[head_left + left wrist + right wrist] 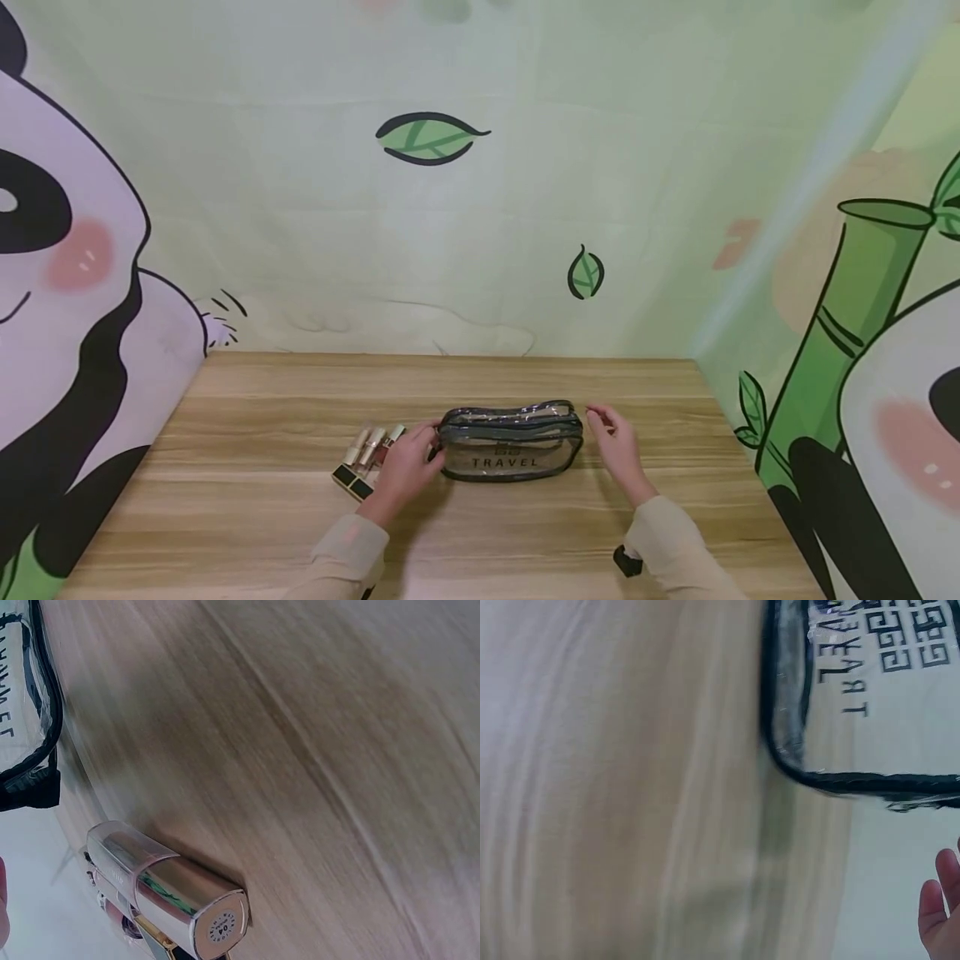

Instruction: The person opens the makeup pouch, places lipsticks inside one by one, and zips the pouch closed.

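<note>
A clear travel pouch [510, 450] with black piping and the word TRAVEL stands on the wooden table. At its left end is my left hand [408, 467], thumb and forefinger spread about a black tab [34, 791] on the pouch. My right hand [617, 446] is beside the right end, apart from it, fingers loosely bent and nothing held. In the right wrist view, its fingers [945, 892] appear low at the right edge, below the pouch [900, 720]. Left of the left hand lie several lipsticks [371, 447], the nearest gold with a clear cap [120, 851].
Black-and-gold square ends [352, 482] face the front of the lipstick group. The wooden table [525, 533] runs back to a wall hanging [510, 250] printed with leaves, bamboo and pandas. A black wrist device [627, 562] shows by the right sleeve.
</note>
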The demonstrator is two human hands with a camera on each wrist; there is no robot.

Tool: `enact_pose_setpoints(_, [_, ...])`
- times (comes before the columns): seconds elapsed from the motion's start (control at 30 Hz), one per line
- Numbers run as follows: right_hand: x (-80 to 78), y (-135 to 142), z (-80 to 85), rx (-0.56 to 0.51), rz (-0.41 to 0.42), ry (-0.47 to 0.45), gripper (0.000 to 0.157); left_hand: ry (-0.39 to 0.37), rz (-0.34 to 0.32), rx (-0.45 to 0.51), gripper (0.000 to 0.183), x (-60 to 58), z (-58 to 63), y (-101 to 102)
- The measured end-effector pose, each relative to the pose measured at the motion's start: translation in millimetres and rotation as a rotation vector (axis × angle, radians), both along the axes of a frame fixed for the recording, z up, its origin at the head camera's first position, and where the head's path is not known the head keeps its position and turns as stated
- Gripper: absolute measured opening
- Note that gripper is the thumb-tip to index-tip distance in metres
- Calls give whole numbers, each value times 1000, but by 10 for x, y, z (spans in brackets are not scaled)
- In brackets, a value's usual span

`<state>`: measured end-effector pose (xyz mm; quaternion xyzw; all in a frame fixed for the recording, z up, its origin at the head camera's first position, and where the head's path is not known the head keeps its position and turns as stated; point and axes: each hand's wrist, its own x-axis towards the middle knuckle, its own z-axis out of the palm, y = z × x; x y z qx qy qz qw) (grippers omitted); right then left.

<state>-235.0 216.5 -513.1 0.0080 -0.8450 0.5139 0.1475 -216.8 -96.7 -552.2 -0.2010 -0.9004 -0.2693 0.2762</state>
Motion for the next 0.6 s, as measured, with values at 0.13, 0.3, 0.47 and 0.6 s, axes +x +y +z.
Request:
enact_pose_setpoints(0.13, [0,-32,89,-3,9,5,27,-9,8,5,19,-11,2,6])
enact_pose_setpoints(0.3, [3,-106,152,1,51,34,26,-27,29,-1,17,-18,-2,12])
enact_pose_setpoints(0.47, [32,-176,158,25,100,67,23,-38,36,7,17,-9,12,14])
enact_pose_setpoints(0.6, [55,-198,135,51,107,62,23,-44,34,12,17,7,15,3])
